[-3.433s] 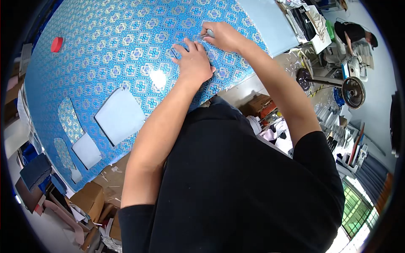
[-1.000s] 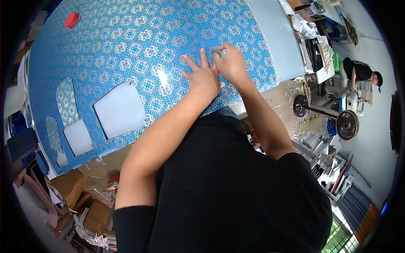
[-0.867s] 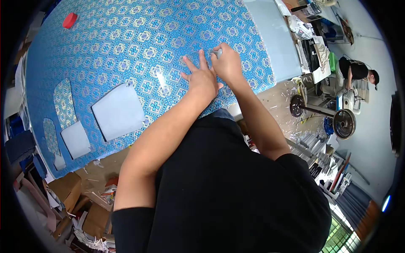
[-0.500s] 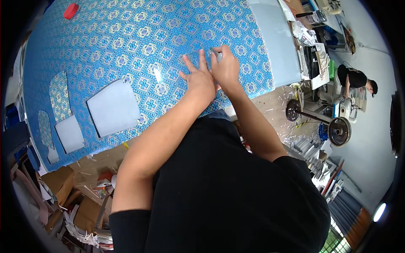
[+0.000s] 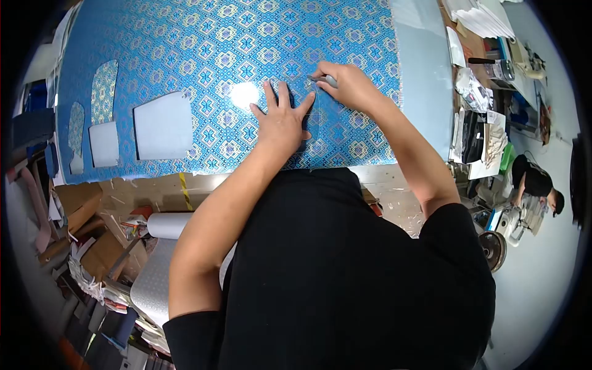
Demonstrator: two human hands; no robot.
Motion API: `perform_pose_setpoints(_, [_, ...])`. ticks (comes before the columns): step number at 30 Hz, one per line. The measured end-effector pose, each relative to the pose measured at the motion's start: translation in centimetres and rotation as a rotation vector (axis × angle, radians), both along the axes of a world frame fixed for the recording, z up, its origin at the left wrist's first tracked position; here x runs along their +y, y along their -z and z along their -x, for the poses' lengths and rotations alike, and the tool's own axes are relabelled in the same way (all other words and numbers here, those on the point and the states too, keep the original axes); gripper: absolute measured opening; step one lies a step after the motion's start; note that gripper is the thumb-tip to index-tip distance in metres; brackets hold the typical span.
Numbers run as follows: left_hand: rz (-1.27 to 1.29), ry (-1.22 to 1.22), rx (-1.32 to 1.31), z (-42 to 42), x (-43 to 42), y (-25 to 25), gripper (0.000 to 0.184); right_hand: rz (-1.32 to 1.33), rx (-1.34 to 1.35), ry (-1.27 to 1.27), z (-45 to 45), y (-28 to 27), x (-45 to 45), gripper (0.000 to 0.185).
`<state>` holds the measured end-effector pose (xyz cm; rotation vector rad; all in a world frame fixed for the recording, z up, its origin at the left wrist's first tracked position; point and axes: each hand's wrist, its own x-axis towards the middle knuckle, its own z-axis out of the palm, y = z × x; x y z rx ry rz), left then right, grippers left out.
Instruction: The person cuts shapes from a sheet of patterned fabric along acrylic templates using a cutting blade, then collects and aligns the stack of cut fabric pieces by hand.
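A blue patterned fabric (image 5: 240, 49) lies flat over the table. My left hand (image 5: 280, 123) presses on it with fingers spread and nothing in its grasp. Just to the right, my right hand (image 5: 348, 86) is closed around a slim grey pen-like tool (image 5: 331, 81), its tip pointing left at the fabric; pen or craft knife, I cannot tell. A faint pale outline shows on the fabric between the hands. Toward the left, the fabric has a large pale cut-out opening (image 5: 163, 128) and a smaller one (image 5: 103, 143), with a rounded patterned shape (image 5: 104, 92) above the smaller one.
The bare grey tabletop (image 5: 425, 74) shows beyond the fabric's frayed right edge. A side bench holds papers and a dark-handled brush-like item (image 5: 484, 60). Cardboard boxes (image 5: 80, 206) and a white roll (image 5: 166, 226) lie below the table. Another person (image 5: 535, 182) is at the far right.
My right hand has moved apart from my left, to the right, with the tool still in it. My left hand's fingers are spread wider. The view has turned, and the red ring has left it.
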<state>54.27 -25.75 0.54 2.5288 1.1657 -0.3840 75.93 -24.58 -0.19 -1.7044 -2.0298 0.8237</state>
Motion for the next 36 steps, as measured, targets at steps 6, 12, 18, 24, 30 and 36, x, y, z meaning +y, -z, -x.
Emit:
perform_pose_setpoints(6, [0.064, -0.152, 0.001, -0.8, -0.8, -0.2, 0.096, 0.080, -0.159, -0.241, -1.0, -0.9, 3.4, 0.018])
perform_pose_setpoints(12, [0.029, -0.128, -0.006, -0.9, -0.5, -0.5, 0.092, -0.055, -0.119, -0.422, -1.2, 1.3, 5.8, 0.018])
perform_pose_setpoints(18, [0.059, -0.152, -0.010, -1.0, -0.3, -1.1, 0.090, -0.049, -0.119, -0.655, 1.9, -0.2, 9.7, 0.016])
perform_pose_setpoints(24, [0.076, -0.160, -0.034, -0.8, -0.4, -1.2, 0.089, -0.136, -0.062, -0.743, 10.7, 0.3, 13.5, 0.020])
perform_pose_setpoints(30, [0.087, -0.178, -0.020, -0.9, -0.4, -1.1, 0.093, -0.186, 0.006, -0.771, 14.1, 1.6, 15.2, 0.019])
perform_pose_setpoints(36, [0.095, -0.193, -0.020, -0.9, -0.5, -0.7, 0.094, -0.239, 0.095, -0.732, 13.7, 3.1, 14.5, 0.018])
